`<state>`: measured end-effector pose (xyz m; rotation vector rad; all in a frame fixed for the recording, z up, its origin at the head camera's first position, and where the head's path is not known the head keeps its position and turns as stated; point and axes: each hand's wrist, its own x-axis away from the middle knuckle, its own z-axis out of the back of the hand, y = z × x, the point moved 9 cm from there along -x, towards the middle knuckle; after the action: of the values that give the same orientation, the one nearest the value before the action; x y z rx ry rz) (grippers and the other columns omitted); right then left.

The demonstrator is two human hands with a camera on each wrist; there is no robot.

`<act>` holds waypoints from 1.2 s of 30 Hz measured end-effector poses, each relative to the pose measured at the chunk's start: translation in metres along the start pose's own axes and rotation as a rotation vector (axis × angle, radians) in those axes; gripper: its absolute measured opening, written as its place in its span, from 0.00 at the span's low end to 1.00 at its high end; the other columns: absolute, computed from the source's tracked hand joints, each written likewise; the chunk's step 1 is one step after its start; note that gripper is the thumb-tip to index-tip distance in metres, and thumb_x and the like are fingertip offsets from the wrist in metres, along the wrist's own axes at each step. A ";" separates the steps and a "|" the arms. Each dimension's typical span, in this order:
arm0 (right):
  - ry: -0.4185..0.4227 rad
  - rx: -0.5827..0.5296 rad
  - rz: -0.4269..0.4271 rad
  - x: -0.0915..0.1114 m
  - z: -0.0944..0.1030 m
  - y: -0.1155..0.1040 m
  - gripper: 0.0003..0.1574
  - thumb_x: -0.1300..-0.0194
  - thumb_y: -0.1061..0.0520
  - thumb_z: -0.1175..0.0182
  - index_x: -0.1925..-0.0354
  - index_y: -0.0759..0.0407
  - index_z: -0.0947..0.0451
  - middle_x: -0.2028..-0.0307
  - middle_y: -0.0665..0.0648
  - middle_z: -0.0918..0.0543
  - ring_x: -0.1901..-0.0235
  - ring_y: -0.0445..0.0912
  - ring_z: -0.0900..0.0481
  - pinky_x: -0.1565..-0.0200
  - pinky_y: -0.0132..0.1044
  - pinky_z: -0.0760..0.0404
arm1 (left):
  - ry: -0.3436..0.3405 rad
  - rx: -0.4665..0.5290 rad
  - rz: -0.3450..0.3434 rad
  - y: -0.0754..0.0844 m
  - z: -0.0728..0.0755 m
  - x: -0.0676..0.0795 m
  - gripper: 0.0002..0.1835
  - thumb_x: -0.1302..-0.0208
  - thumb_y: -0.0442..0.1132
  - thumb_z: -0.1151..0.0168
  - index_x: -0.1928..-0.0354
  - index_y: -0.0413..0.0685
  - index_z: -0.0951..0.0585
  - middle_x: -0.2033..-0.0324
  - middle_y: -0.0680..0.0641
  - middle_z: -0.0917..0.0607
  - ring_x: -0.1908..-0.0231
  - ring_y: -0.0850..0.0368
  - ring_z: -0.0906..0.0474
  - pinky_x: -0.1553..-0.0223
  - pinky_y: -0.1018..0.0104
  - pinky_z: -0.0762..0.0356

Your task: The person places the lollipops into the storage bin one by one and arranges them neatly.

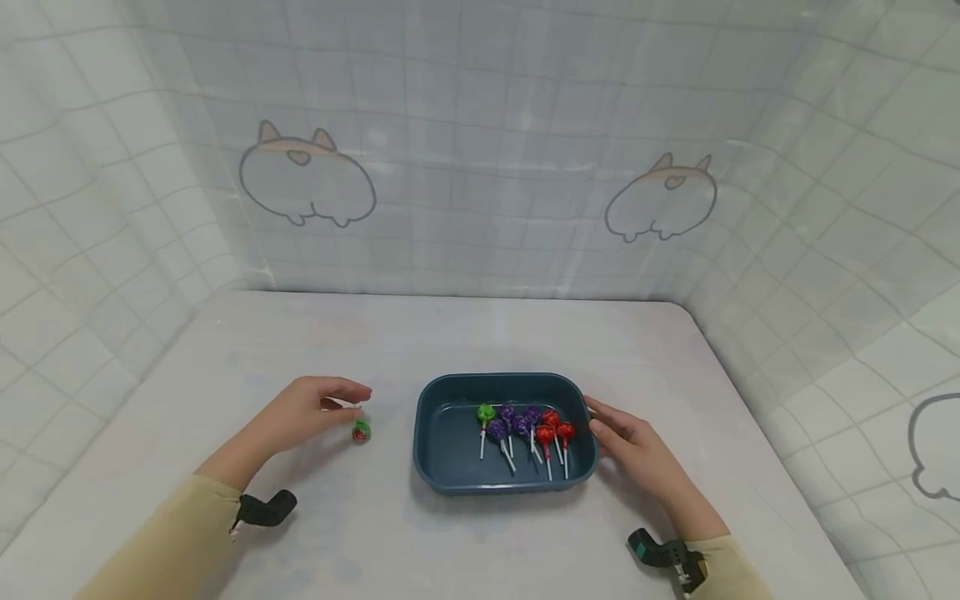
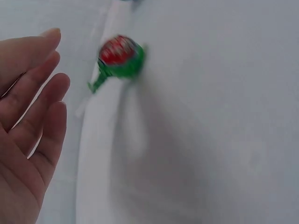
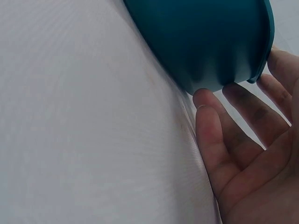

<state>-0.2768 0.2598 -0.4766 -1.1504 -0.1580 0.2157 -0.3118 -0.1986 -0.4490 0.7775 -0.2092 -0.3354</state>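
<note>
My left hand [image 1: 307, 412] hovers over the left side of the table with fingers apart, holding nothing. Just by its thumb is a lollipop [image 1: 361, 431] in a green and red wrapper. In the left wrist view this lollipop [image 2: 121, 56] looks slightly blurred, apart from the visible fingers. A dark blue-green tray [image 1: 457, 481] stands at the table's middle. Inside lie several lollipops: a green one [image 1: 486, 413], purple ones [image 1: 497, 429] and red ones [image 1: 566, 431]. My right hand [image 1: 637, 446] touches the tray's right end, fingertips against the outer wall [image 3: 210, 56], thumb near the rim.
The white table [image 1: 300, 333] reaches back to a hanging grid-patterned curtain [image 1: 480, 167] with cartoon animal drawings. Similar curtains [image 1: 847, 250] enclose the left and right sides. A dark wrist-worn device [image 1: 267, 508] sits on each forearm by the sleeve.
</note>
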 end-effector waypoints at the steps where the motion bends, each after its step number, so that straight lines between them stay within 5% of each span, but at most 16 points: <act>1: 0.001 0.003 0.000 0.000 0.000 0.000 0.30 0.28 0.44 0.41 0.31 0.45 0.29 0.35 0.57 0.26 0.50 0.47 0.18 0.57 0.38 0.16 | -0.007 -0.014 0.009 -0.004 -0.001 0.002 0.23 0.39 0.53 0.29 0.43 0.56 0.17 0.49 0.56 0.16 0.51 0.55 0.19 0.48 0.55 0.22; 7: -0.008 -0.011 0.019 0.000 0.000 0.000 0.30 0.27 0.46 0.42 0.31 0.49 0.30 0.35 0.60 0.26 0.51 0.48 0.17 0.57 0.38 0.16 | -0.050 -0.158 -0.017 -0.015 -0.010 0.008 0.23 0.43 0.55 0.27 0.46 0.63 0.16 0.46 0.57 0.18 0.46 0.50 0.22 0.48 0.50 0.24; 17: 0.001 -0.023 0.017 0.000 0.000 -0.001 0.30 0.28 0.46 0.42 0.31 0.48 0.29 0.35 0.57 0.26 0.50 0.47 0.17 0.57 0.39 0.16 | -0.053 -0.365 -0.259 0.011 -0.021 0.008 0.19 0.41 0.46 0.27 0.47 0.55 0.15 0.53 0.62 0.18 0.50 0.59 0.21 0.48 0.55 0.23; 27: -0.005 -0.008 0.027 0.001 0.000 -0.003 0.29 0.27 0.46 0.43 0.31 0.49 0.29 0.34 0.57 0.27 0.47 0.49 0.19 0.57 0.37 0.16 | -0.017 -0.479 -0.395 0.026 -0.026 0.010 0.19 0.44 0.43 0.25 0.48 0.55 0.14 0.59 0.60 0.19 0.58 0.62 0.24 0.56 0.60 0.22; 31: -0.008 -0.009 0.028 0.001 0.000 -0.004 0.29 0.27 0.46 0.43 0.31 0.49 0.30 0.34 0.57 0.27 0.47 0.49 0.19 0.57 0.37 0.16 | -0.003 -0.493 -0.355 0.025 -0.024 0.010 0.17 0.44 0.43 0.25 0.51 0.52 0.13 0.59 0.60 0.19 0.57 0.60 0.23 0.53 0.58 0.22; 36: -0.002 -0.012 0.012 0.000 0.000 -0.002 0.30 0.27 0.46 0.42 0.31 0.48 0.29 0.34 0.56 0.27 0.47 0.48 0.19 0.57 0.38 0.16 | 0.029 -0.502 -0.168 0.014 -0.015 0.006 0.17 0.42 0.47 0.26 0.52 0.52 0.14 0.63 0.61 0.19 0.61 0.60 0.22 0.55 0.57 0.22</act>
<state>-0.2764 0.2586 -0.4749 -1.1632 -0.1541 0.2272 -0.2985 -0.1818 -0.4490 0.3024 -0.0273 -0.5108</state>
